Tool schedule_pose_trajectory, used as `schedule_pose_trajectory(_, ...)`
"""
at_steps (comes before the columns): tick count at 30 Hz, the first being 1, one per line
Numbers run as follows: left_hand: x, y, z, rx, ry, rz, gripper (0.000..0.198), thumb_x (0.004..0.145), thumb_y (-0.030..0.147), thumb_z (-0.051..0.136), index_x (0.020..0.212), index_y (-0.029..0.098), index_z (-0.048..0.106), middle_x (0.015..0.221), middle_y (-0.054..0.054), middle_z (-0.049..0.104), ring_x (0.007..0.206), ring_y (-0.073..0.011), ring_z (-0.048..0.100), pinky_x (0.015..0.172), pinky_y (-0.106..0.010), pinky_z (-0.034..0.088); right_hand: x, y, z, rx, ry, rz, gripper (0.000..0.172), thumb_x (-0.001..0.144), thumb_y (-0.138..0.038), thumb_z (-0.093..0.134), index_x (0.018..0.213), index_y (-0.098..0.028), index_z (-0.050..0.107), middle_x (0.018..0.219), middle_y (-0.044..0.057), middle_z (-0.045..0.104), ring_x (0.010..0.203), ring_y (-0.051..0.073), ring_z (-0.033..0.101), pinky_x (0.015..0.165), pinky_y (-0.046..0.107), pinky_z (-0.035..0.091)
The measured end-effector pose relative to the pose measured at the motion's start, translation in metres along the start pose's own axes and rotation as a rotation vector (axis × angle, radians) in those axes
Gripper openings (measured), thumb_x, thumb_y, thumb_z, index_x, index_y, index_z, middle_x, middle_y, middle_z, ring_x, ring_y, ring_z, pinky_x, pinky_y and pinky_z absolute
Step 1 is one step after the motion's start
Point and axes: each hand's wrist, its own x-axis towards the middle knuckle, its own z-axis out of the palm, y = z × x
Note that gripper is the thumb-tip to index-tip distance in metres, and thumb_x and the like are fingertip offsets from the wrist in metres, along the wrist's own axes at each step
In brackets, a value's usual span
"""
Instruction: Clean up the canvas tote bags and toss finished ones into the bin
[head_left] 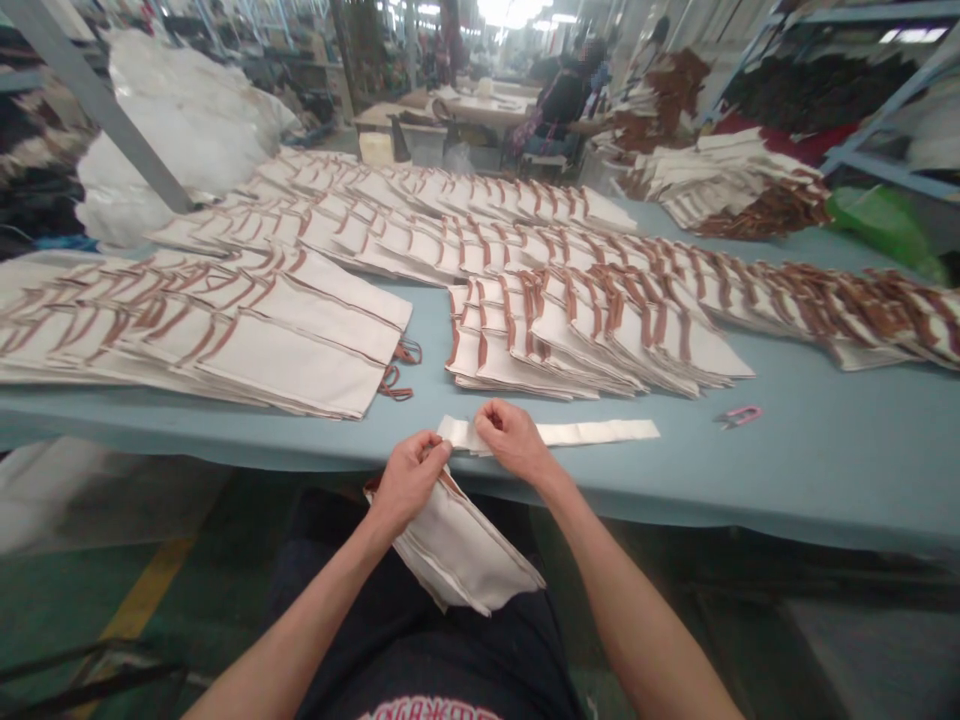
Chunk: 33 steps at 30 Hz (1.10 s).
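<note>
My left hand (411, 478) is closed on the upper edge of a cream fabric piece with brown trim (472, 550), which looks like a sewn pouch. The piece hangs at a slant over my lap, in front of the table edge. On the near part of the table lies a narrow white strip (600, 432). My right hand (510, 437) is over its left part, fingers pinched together; what is between the fingertips is too small to make out. My left fingertips are close to the strip's left end.
Overlapping cream pieces with brown trim lie in a left stack (300, 350), a middle stack (562, 340) and long rows behind. Small pink-handled thread snips (741, 416) lie at right on the blue table (825, 450). A grey post (112, 110) stands at left. A person (566, 100) sits farther back.
</note>
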Motion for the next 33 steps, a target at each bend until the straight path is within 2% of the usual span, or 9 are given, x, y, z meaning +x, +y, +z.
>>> schedule_pose_trajectory(3, -0.003, 0.004, 0.002, 0.041, -0.003, 0.028, 0.031, 0.085, 0.049, 0.058, 0.075, 0.02, 0.055, 0.049, 0.009, 0.043, 0.045, -0.011, 0.037, 0.049, -0.023, 0.025, -0.004, -0.002, -0.006, 0.039, -0.06, -0.046, 0.026, 0.093, -0.035, 0.053, 0.105, -0.018, 0.068, 0.069, -0.005, 0.06, 0.063, 0.013, 0.052, 0.062, 0.024, 0.037)
schedule_pose_trajectory(5, -0.005, 0.008, 0.003, 0.074, -0.006, 0.054, 0.028, 0.086, 0.046, 0.058, 0.077, 0.02, 0.058, 0.05, 0.009, 0.042, 0.046, -0.0111, 0.036, 0.05, -0.023, 0.025, -0.007, -0.006, -0.01, 0.061, -0.117, -0.079, 0.036, 0.093, -0.036, 0.059, 0.124, -0.019, 0.066, 0.065, -0.009, 0.056, 0.06, 0.013, 0.05, 0.062, 0.024, 0.036)
schedule_pose_trajectory(7, -0.006, 0.012, 0.004, 0.107, -0.01, 0.08, 0.025, 0.086, 0.043, 0.058, 0.076, 0.02, 0.061, 0.051, 0.008, 0.043, 0.048, -0.0115, 0.035, 0.052, -0.023, 0.024, -0.008, -0.009, -0.014, 0.087, -0.162, -0.105, 0.041, 0.092, -0.036, 0.062, 0.13, -0.02, 0.065, 0.06, -0.011, 0.051, 0.057, 0.012, 0.046, 0.06, 0.023, 0.034)
schedule_pose_trajectory(11, -0.007, 0.017, 0.005, 0.146, -0.016, 0.11, 0.024, 0.086, 0.039, 0.057, 0.072, 0.02, 0.061, 0.05, 0.007, 0.043, 0.049, -0.0126, 0.036, 0.053, -0.025, 0.024, -0.005, -0.011, -0.012, 0.176, -0.18, -0.11, 0.026, 0.093, -0.037, 0.06, 0.108, -0.02, 0.072, 0.058, -0.01, 0.046, 0.055, 0.011, 0.041, 0.055, 0.023, 0.03)
schedule_pose_trajectory(13, -0.006, 0.017, 0.005, 0.148, -0.025, 0.109, 0.024, 0.086, 0.039, 0.057, 0.072, 0.02, 0.062, 0.05, 0.007, 0.044, 0.049, -0.0128, 0.037, 0.053, -0.025, 0.025, -0.003, -0.009, -0.006, 0.245, -0.169, -0.092, 0.026, 0.094, -0.042, 0.056, 0.099, -0.019, 0.069, 0.06, -0.008, 0.047, 0.053, 0.011, 0.04, 0.053, 0.022, 0.029)
schedule_pose_trajectory(17, -0.006, 0.016, 0.002, 0.13, -0.04, 0.084, 0.025, 0.086, 0.041, 0.057, 0.077, 0.019, 0.066, 0.05, 0.007, 0.047, 0.048, -0.0129, 0.038, 0.052, -0.024, 0.026, -0.001, -0.003, 0.004, 0.389, -0.132, -0.048, 0.03, 0.095, -0.049, 0.052, 0.095, -0.02, 0.061, 0.062, -0.008, 0.048, 0.05, 0.01, 0.04, 0.05, 0.023, 0.031)
schedule_pose_trajectory(22, -0.003, 0.011, 0.001, 0.069, -0.044, 0.042, 0.026, 0.085, 0.043, 0.058, 0.076, 0.019, 0.064, 0.05, 0.007, 0.049, 0.046, -0.0123, 0.041, 0.05, -0.024, 0.027, -0.002, -0.001, 0.005, 0.517, -0.072, -0.012, 0.03, 0.094, -0.052, 0.055, 0.092, -0.022, 0.055, 0.06, -0.009, 0.045, 0.05, 0.01, 0.038, 0.05, 0.023, 0.031)
schedule_pose_trajectory(28, 0.001, -0.006, 0.001, 0.007, 0.029, -0.036, 0.029, 0.093, 0.041, 0.066, 0.075, 0.018, 0.06, 0.056, 0.007, 0.052, 0.049, -0.0114, 0.05, 0.05, -0.023, 0.036, -0.002, -0.001, -0.001, 0.671, 0.092, 0.049, 0.037, 0.089, -0.061, 0.057, 0.093, -0.025, 0.049, 0.054, -0.012, 0.036, 0.046, 0.011, 0.034, 0.049, 0.023, 0.032)
schedule_pose_trajectory(33, 0.001, -0.016, 0.003, 0.002, 0.097, -0.09, 0.036, 0.101, 0.043, 0.066, 0.079, 0.015, 0.062, 0.063, 0.007, 0.054, 0.049, -0.0085, 0.049, 0.051, -0.022, 0.043, -0.008, 0.009, -0.027, 0.764, 0.304, 0.076, 0.034, 0.088, -0.06, 0.056, 0.092, -0.028, 0.044, 0.056, -0.012, 0.031, 0.046, 0.011, 0.034, 0.049, 0.023, 0.036)
